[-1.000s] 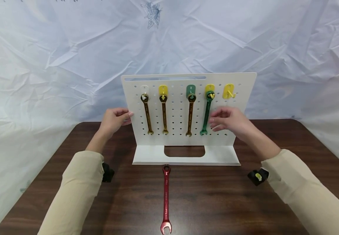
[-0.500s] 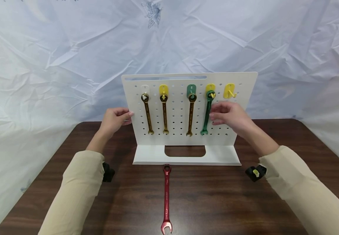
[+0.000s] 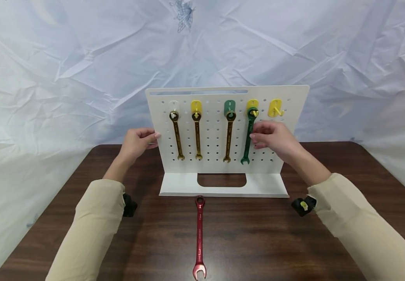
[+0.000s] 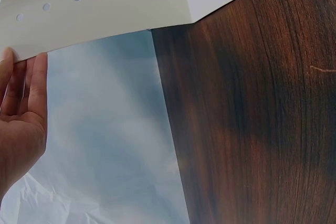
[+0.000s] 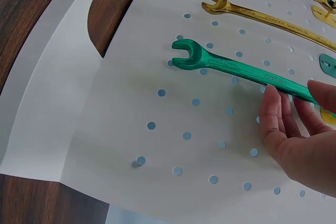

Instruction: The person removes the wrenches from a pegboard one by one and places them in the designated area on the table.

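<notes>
My left hand (image 3: 137, 142) pinches the left edge of a white pegboard (image 3: 216, 168); the left wrist view shows thumb in front, fingers behind. My right hand (image 3: 275, 140) pinches the shank of a green combination wrench (image 5: 236, 68), thumb on one side and fingertips on the other. That wrench's ring end is still around a yellow hook (image 3: 253, 103), its open end pointing down. To its left hang gold wrenches: one (image 3: 229, 138) on a green hook (image 3: 229, 105), another (image 3: 197, 136) on a yellow hook, a third (image 3: 177, 136) on a white hook.
A red combination wrench (image 3: 199, 234) lies on the dark wooden table (image 3: 258, 234), just in front of the board's base. At the board's right a yellow hook (image 3: 275, 108) holds nothing. White sheeting (image 3: 118, 58) hangs behind and at both sides.
My right hand has moved up and closed on the green wrench's shank. The wrench's lower end has shifted slightly. My left hand stays on the board's edge.
</notes>
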{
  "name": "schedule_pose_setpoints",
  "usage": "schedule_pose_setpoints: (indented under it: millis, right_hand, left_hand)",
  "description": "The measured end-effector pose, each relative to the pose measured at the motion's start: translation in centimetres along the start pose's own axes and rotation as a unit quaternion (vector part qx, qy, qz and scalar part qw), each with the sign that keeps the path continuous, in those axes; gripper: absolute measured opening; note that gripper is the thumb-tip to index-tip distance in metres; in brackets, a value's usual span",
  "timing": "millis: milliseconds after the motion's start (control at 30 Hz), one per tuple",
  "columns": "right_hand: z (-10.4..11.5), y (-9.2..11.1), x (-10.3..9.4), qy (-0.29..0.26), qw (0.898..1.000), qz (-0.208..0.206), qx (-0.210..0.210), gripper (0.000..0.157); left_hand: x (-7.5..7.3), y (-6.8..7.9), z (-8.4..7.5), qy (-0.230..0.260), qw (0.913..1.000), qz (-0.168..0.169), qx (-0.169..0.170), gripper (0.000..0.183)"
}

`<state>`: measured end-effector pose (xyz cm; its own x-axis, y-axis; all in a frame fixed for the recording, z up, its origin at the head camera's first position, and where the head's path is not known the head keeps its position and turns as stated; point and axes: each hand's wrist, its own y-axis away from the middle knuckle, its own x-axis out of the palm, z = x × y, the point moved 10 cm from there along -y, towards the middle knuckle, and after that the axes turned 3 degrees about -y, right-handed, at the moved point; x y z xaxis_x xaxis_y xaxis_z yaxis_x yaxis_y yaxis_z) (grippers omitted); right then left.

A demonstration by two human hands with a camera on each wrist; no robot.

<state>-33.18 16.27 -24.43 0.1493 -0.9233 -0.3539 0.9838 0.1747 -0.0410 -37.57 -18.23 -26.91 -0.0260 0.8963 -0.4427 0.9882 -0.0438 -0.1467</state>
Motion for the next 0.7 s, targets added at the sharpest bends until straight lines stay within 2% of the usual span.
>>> schedule_pose_setpoints:
  millis: [400,700]
  right_hand:
    - [0.19,-0.16,-0.01,-0.002,1.0,-0.001,-0.022,0.014]
    - [0.45,0.65,-0.05,0.024,0.999,0.016,-0.035,0.011]
  left_hand:
    - [-0.07,-0.14,0.06,-0.004,1.0,0.0,0.0,0.034]
    - [0.02,0.07,-0.13,-0.011,0.9999,0.001,0.002,0.034]
